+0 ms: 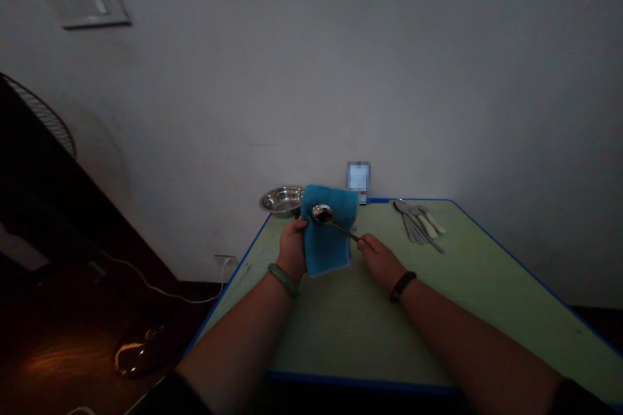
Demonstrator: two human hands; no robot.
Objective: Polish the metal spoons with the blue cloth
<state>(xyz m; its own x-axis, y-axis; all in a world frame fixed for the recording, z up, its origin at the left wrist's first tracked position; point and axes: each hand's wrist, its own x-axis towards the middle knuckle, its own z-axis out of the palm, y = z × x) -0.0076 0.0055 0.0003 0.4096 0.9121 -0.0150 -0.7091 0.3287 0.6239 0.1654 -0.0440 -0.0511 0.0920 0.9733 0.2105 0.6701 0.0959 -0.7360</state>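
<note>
My left hand is closed on the left edge of a blue cloth, which hangs above the table; most of its fingers are hidden behind the cloth. A metal spoon lies across the front of the cloth, its shiny bowl against the upper left part. The end of its handle is pinched in my right hand, to the right of the cloth. Just behind my left hand stands a shallow metal bowl, its right side partly covered by the cloth.
The pale green table has a blue edge. Several pieces of cutlery, some with white handles, lie at its back right. A phone-like screen leans against the wall behind. A white cable and a fan are at left.
</note>
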